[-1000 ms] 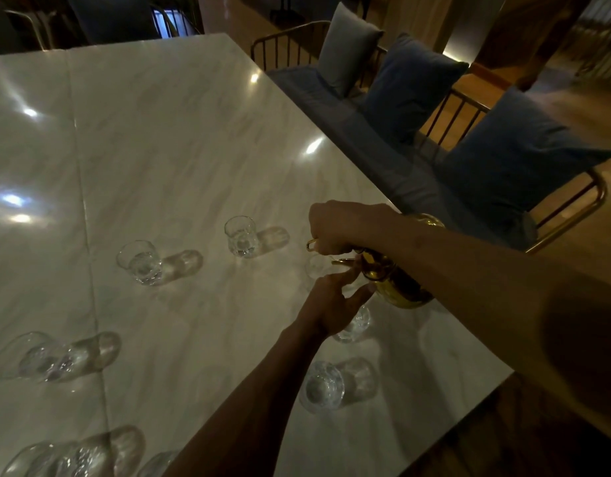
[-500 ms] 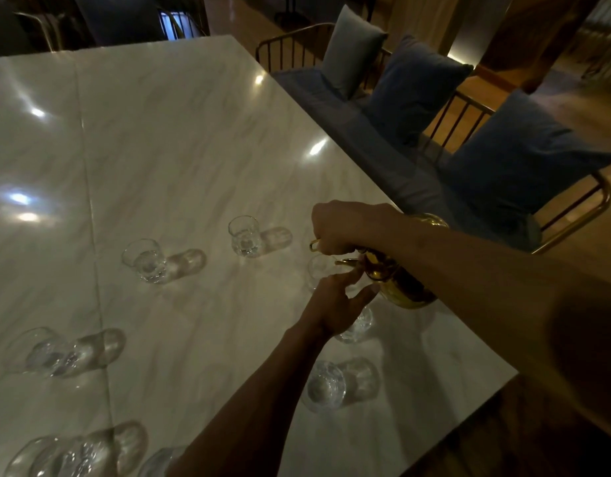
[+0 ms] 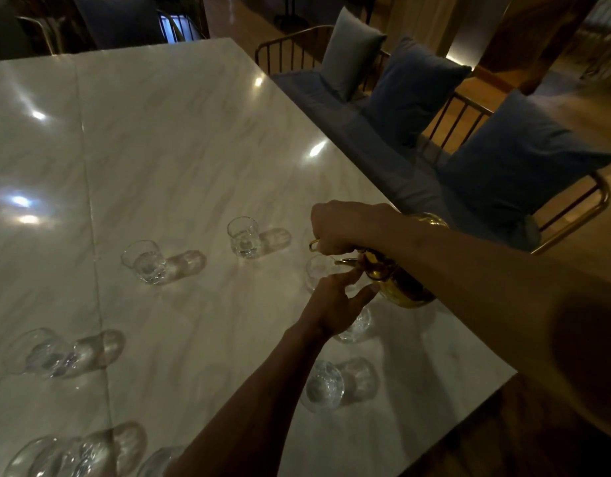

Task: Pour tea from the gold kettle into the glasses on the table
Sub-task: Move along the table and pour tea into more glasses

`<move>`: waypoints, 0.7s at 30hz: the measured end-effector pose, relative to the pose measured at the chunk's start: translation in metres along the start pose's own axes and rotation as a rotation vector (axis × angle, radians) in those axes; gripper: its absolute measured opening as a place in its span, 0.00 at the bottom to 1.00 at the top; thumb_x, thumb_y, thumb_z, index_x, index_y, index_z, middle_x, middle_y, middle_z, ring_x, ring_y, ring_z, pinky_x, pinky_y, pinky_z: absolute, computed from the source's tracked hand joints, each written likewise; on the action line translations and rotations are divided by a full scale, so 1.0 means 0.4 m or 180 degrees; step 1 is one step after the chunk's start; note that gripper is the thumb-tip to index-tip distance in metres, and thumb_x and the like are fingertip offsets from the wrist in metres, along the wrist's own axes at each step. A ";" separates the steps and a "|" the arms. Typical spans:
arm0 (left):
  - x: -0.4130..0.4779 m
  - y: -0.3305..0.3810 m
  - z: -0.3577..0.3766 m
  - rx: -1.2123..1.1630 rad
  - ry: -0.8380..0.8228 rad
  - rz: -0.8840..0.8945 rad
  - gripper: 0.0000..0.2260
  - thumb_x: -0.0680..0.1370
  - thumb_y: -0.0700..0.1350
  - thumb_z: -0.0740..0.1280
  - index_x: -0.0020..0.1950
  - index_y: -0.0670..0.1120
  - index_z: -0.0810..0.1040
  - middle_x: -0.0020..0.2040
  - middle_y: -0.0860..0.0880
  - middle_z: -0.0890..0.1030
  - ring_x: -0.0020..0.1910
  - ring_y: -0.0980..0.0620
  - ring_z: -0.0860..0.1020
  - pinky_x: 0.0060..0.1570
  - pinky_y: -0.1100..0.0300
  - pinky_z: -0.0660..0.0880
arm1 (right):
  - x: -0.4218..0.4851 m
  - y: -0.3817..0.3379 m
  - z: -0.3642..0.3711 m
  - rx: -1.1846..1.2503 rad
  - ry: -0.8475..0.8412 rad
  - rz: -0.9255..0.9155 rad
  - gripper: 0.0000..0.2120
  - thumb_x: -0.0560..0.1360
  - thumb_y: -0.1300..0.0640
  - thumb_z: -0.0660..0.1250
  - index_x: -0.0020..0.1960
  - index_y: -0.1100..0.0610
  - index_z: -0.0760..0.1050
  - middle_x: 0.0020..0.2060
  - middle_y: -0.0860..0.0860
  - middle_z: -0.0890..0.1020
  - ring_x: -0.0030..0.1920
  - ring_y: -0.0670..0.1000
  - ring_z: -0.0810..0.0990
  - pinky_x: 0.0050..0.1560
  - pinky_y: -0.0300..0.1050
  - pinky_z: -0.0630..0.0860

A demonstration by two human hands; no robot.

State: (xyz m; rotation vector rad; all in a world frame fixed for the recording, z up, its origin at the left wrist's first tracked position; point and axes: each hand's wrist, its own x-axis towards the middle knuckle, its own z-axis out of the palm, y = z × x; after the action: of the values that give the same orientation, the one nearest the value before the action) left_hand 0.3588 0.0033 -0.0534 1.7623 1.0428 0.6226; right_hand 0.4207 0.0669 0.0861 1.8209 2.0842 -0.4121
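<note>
The gold kettle (image 3: pixel 400 290) hangs tilted over the marble table (image 3: pixel 176 149), its spout end toward a clear glass (image 3: pixel 317 270). My right hand (image 3: pixel 345 225) grips the kettle's handle from above. Below it, my left hand (image 3: pixel 331 304) has its fingers spread, with the fingertips against the kettle's neck. A second glass (image 3: pixel 360 327) is partly hidden under my left hand. Several more clear glasses stand around, among them one near the front (image 3: pixel 323 385), one behind (image 3: pixel 243 237) and one to the left (image 3: pixel 144 261). In the dim light I cannot see any tea flowing.
More glasses stand at the left edge (image 3: pixel 39 352) and the bottom left corner (image 3: pixel 39 456). The table's right edge runs close beside the kettle. Beyond it is a metal-framed bench (image 3: pixel 572 215) with blue cushions (image 3: pixel 414 87). Dark wooden floor lies at the lower right.
Both hands and the kettle stay almost in place over the same glass. Only the view shifts slightly.
</note>
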 end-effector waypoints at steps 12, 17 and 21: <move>-0.012 0.011 -0.011 0.0131 -0.0075 -0.0037 0.23 0.81 0.54 0.66 0.75 0.48 0.73 0.72 0.49 0.76 0.69 0.54 0.74 0.65 0.62 0.69 | -0.008 0.006 0.003 0.0085 0.0057 0.0005 0.15 0.77 0.59 0.66 0.34 0.57 0.66 0.32 0.54 0.76 0.29 0.49 0.75 0.30 0.40 0.69; -0.019 0.031 -0.037 0.0288 -0.0154 0.0116 0.22 0.81 0.52 0.67 0.75 0.50 0.73 0.69 0.50 0.78 0.69 0.55 0.75 0.66 0.56 0.73 | -0.030 0.031 -0.006 0.0339 0.0165 0.0007 0.16 0.77 0.54 0.67 0.35 0.54 0.65 0.34 0.53 0.76 0.32 0.50 0.76 0.35 0.44 0.72; -0.023 0.064 -0.055 0.0519 -0.0325 0.0061 0.26 0.82 0.52 0.66 0.79 0.52 0.65 0.70 0.46 0.77 0.65 0.52 0.78 0.59 0.67 0.69 | -0.064 0.054 -0.018 0.0638 0.0319 0.0039 0.10 0.77 0.55 0.67 0.40 0.57 0.71 0.35 0.53 0.76 0.32 0.50 0.76 0.33 0.42 0.70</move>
State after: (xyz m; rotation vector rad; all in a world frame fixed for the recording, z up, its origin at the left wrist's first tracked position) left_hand 0.3466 0.0013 -0.0205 1.9268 1.0311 0.4648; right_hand 0.4447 0.0502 0.1040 2.0041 2.1646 -0.5552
